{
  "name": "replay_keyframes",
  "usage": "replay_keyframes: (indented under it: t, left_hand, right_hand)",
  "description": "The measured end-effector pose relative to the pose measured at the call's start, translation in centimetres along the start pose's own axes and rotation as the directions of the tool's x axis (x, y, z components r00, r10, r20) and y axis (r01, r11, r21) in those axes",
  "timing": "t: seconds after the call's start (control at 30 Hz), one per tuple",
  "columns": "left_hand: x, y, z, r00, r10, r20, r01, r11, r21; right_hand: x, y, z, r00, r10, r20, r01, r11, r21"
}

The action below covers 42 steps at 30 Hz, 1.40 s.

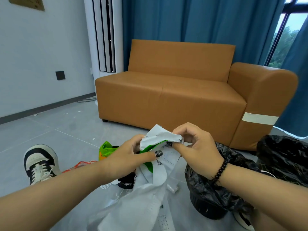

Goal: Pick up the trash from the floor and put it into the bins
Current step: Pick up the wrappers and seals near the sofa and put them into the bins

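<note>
On the grey tile floor (50, 130), a sneaker (40, 161) sits left. The left hand (128, 155) and right hand (196, 147) both pinch a crumpled white-and-green wrapper (158, 139) held above the floor, just left of two black-lined bins (216, 197).

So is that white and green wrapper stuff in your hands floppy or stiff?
Probably floppy: the white and green wrapper crumples between the left hand and right hand, and its long end droops. It's likely light too, since fingertips alone hold it up.
</note>
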State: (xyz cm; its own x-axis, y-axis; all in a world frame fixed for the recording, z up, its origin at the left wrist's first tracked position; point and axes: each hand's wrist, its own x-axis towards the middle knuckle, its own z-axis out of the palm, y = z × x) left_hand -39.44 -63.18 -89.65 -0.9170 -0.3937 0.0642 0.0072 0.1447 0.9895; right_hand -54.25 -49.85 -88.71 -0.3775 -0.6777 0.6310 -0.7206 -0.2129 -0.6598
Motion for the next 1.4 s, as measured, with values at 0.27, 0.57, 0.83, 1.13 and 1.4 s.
replay_keyframes:
  t: [0.27, 0.57, 0.83, 1.13, 1.4]
  left_hand:
    - [-0.6, 0.0, -0.5, 0.995, -0.093, 0.022, 0.095, 0.986, -0.138]
    - [0.1, 0.0, 0.1, 0.991, -0.129, 0.032, 0.132, 0.920, -0.368]
    - [0.7, 0.2, 0.0, 0.997, 0.010, -0.077, -0.022, 0.986, -0.166]
    - [1.2, -0.8, -0.1, 0.964, 0.218, -0.151, -0.201, 0.972, 0.121]
    - [1.8, -1.2, 0.0, 0.996, 0.077, -0.055, -0.078, 0.997, -0.024]
  right_hand:
    - [0.1, 0.0, -0.6, 0.931, -0.363, 0.043, 0.364, 0.908, -0.210]
    - [0.1, 0.7, -1.0, 0.758, -0.578, 0.301, 0.645, 0.600, -0.473]
    - [-0.3, 0.6, -1.4, 0.898, -0.352, 0.265, 0.400, 0.904, -0.153]
    - [-0.1, 0.3, -0.8, 0.930, 0.182, 0.319, -0.198, 0.980, 0.017]
    - [-0.1, -0.3, -0.6, 0.969, 0.173, 0.177, -0.188, 0.979, 0.076]
